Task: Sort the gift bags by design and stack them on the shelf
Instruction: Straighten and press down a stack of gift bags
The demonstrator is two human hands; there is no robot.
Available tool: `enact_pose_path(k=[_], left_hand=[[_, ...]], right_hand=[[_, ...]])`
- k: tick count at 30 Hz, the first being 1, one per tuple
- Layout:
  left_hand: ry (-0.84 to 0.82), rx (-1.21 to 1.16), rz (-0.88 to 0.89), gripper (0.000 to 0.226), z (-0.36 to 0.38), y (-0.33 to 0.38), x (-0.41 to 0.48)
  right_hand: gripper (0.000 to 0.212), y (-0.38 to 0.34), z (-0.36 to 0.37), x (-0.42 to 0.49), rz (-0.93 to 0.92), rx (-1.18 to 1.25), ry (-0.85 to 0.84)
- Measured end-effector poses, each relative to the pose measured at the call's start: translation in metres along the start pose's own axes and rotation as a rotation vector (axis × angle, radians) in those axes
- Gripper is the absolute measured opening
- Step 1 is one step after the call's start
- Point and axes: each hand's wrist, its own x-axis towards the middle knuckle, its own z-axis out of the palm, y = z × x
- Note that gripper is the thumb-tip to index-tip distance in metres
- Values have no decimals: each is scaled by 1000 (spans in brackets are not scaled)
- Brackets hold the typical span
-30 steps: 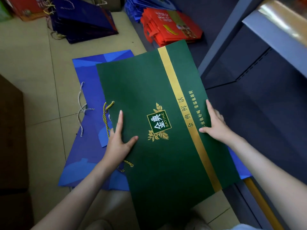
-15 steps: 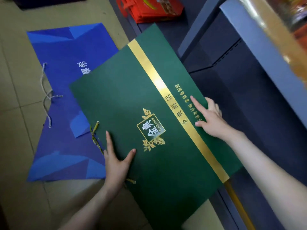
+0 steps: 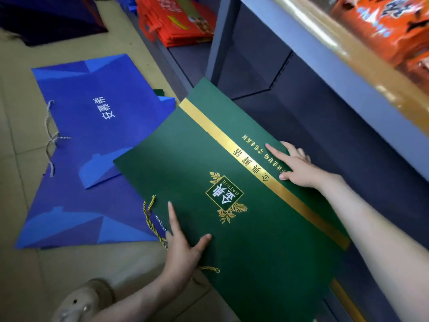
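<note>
A flat green bag point(image 3: 255, 252), gold-striped with a gold crest, was angled over the shelf point(image 3: 348, 135). Left hand point(image 3: 183, 249) and right hand point(image 3: 299, 168) gripped opposite edges.

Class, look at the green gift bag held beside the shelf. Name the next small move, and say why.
Probably slide the green bag rightward, fully onto the bottom shelf. The left hand and right hand grip its opposite edges, its right side overlaps that shelf, and its left side overhangs the floor and the blue bag.
</note>
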Motion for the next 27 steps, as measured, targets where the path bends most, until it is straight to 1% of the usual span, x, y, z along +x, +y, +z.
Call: enact_pose_path(k=[4, 7, 9, 11, 13, 15, 17, 19, 21, 22, 23, 24, 25, 26, 27], left_hand=[[-187, 114, 46, 121, 9, -7, -11], [-316, 200, 103, 115, 10, -6, -13], [-346, 305, 186, 107, 12, 2, -10], [-364, 377, 249, 101, 18, 15, -2], [-402, 428, 285, 98, 28, 31, 7], [-439, 481, 318, 95, 42, 51, 14], [-450, 513, 354, 92, 57, 71, 20], [-496, 547, 365, 91, 66, 82, 28], [-623, 628, 378, 96, 66, 89, 35], [-705, 691, 397, 96, 63, 91, 38], [-771, 765, 434, 93, 58, 92, 42], [-802, 863, 502, 85, 54, 93, 46], [-762, 970, 625, 75, 48, 93, 51], [-656, 1052, 782, 66, 42, 93, 57], [-530, 1070, 943, 62, 38, 91, 63]], right_hand=[[96, 17, 4, -4, 23, -33, 1], [94, 34, 4, -4, 52, -67, 7], [90, 54, 4, -10, 105, -83, -10], [87, 72, 7, -19, 202, -68, -16], [85, 74, 13, -26, 267, -71, -2], [77, 53, 23, -32, 242, -55, 60], [62, 16, 38, -44, 146, -32, 191], [55, -23, 58, -68, 46, 40, 272], [56, -48, 79, -94, 16, 97, 237], [59, -51, 89, -104, 39, 94, 193], [62, -50, 96, -111, 77, 104, 146], [68, -45, 101, -115, 126, 130, 103], [74, -41, 105, -118, 157, 146, 74], [81, -37, 110, -119, 169, 132, 62], [89, -37, 112, -120, 169, 84, 59]])
